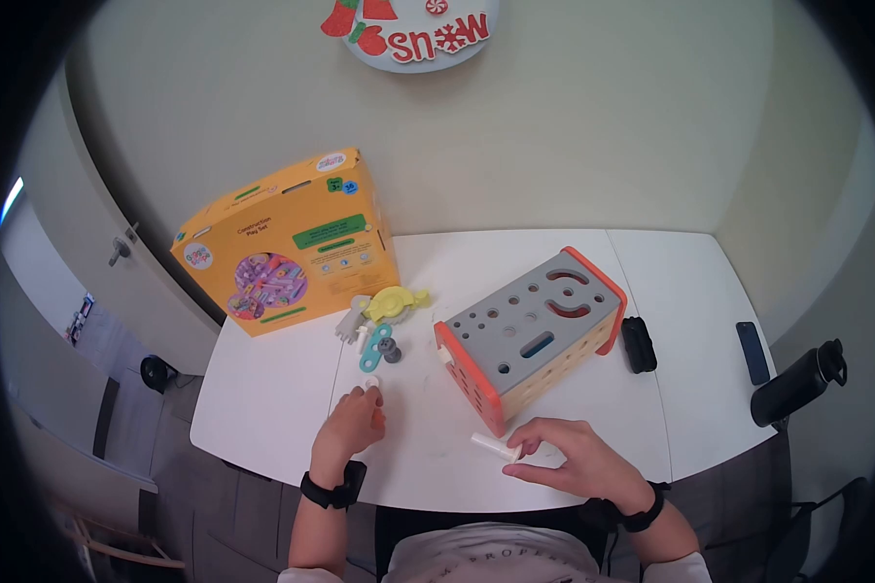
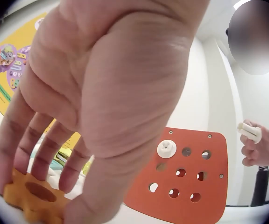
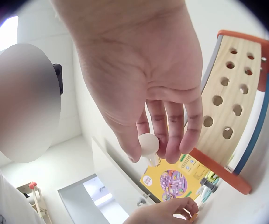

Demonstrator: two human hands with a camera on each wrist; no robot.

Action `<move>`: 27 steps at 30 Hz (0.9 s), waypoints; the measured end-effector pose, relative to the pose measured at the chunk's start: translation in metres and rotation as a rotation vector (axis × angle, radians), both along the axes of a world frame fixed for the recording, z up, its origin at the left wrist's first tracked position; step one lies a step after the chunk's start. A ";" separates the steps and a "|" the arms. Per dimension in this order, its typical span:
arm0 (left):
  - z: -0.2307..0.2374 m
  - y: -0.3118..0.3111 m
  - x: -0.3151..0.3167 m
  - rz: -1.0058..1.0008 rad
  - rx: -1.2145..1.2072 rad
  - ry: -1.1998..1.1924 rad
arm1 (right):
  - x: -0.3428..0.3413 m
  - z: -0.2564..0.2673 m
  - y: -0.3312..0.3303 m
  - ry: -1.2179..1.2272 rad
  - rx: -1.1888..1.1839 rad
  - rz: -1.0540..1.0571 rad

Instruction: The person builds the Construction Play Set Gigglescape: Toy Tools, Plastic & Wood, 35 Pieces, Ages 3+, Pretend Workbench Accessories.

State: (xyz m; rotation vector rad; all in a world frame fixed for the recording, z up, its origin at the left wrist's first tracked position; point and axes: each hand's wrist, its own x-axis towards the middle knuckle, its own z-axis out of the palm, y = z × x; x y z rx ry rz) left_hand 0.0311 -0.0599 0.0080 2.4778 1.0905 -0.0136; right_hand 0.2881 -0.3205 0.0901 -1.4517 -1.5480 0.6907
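White plastic bolt (image 1: 493, 447), pinched by the right hand (image 1: 581, 462), is near the desk's (image 1: 262, 408) front edge. Farther left, the left hand (image 1: 350, 425) pinches an orange toothed piece (image 2: 16, 190). 1 white peg (image 2: 166, 149) sits in a toy bench's orange end panel (image 2: 195, 149). At the back-left corner stands a yellow box (image 1: 287, 228), contents hidden.

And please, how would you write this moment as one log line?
left hand: grips orange toothed piece | right hand: pinches white peg | toy workbench: stands on white table
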 end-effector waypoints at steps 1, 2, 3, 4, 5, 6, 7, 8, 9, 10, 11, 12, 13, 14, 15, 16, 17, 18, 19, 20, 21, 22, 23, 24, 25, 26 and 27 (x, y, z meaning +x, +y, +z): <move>0.009 -0.002 0.003 -0.039 -0.055 -0.008 | 0.000 0.000 0.000 0.000 0.000 -0.002; 0.020 -0.004 0.007 -0.077 -0.111 -0.014 | 0.000 0.001 -0.001 0.001 -0.001 -0.003; 0.030 -0.007 0.010 -0.112 -0.167 -0.019 | 0.000 0.001 -0.002 -0.001 0.002 -0.003; 0.037 -0.012 0.013 -0.138 -0.260 -0.118 | 0.001 0.001 -0.002 -0.004 0.006 -0.003; 0.043 -0.016 0.017 -0.163 -0.351 -0.215 | 0.001 0.002 -0.001 -0.006 0.011 -0.002; 0.048 -0.020 0.019 -0.185 -0.443 -0.311 | 0.001 0.002 -0.001 -0.005 0.016 -0.004; 0.051 -0.025 0.022 -0.217 -0.561 -0.409 | 0.001 0.002 -0.001 -0.007 0.020 -0.006; 0.055 -0.029 0.023 -0.245 -0.678 -0.504 | 0.000 0.002 -0.001 -0.005 0.023 -0.005; 0.056 -0.032 0.024 -0.268 -0.793 -0.603 | -0.001 0.002 0.000 -0.005 0.016 -0.004; 0.054 -0.036 0.027 -0.294 -0.841 -0.670 | -0.001 0.003 0.000 -0.006 0.007 -0.004; 0.053 -0.040 0.030 -0.320 -0.888 -0.736 | -0.002 0.003 0.000 -0.006 -0.001 -0.005; 0.051 -0.044 0.032 -0.344 -0.934 -0.803 | -0.002 0.003 0.000 -0.015 -0.006 0.012; 0.047 -0.047 0.034 -0.345 -0.969 -0.839 | -0.002 0.003 0.000 -0.026 -0.011 0.026; 0.044 -0.052 0.037 -0.356 -1.012 -0.867 | -0.002 0.002 0.000 -0.037 -0.016 0.036; 0.042 -0.055 0.040 -0.368 -1.054 -0.895 | -0.002 0.002 0.000 -0.033 -0.021 0.042; 0.041 -0.057 0.041 -0.383 -1.095 -0.924 | -0.002 0.001 0.000 -0.030 -0.025 0.046; 0.041 -0.059 0.043 -0.390 -1.106 -0.925 | -0.002 0.001 0.000 -0.029 -0.030 0.048; 0.042 -0.062 0.044 -0.399 -1.121 -0.926 | -0.002 0.000 0.000 -0.024 -0.030 0.046; 0.044 -0.064 0.044 -0.410 -1.134 -0.926 | -0.002 -0.001 0.000 -0.019 -0.028 0.042; 0.043 -0.065 0.045 -0.409 -1.142 -0.912 | -0.003 -0.002 0.000 -0.015 -0.026 0.040; 0.043 -0.066 0.046 -0.410 -1.150 -0.897 | -0.002 -0.004 0.000 -0.014 -0.021 0.043; 0.043 -0.068 0.047 -0.413 -1.158 -0.883 | -0.002 -0.006 0.001 -0.014 -0.015 0.045; 0.043 -0.070 0.048 -0.416 -1.157 -0.869 | -0.002 -0.008 0.002 -0.016 -0.011 0.047; 0.043 -0.073 0.049 -0.421 -1.157 -0.857 | -0.002 -0.010 0.002 -0.002 -0.015 0.046; 0.044 -0.076 0.051 -0.427 -1.156 -0.843 | -0.004 -0.013 0.003 0.012 -0.019 0.045; 0.046 -0.080 0.053 -0.417 -1.132 -0.854 | -0.005 -0.017 0.004 0.026 -0.021 0.043; 0.048 -0.085 0.055 -0.405 -1.107 -0.865 | -0.007 -0.024 0.005 0.085 0.036 0.027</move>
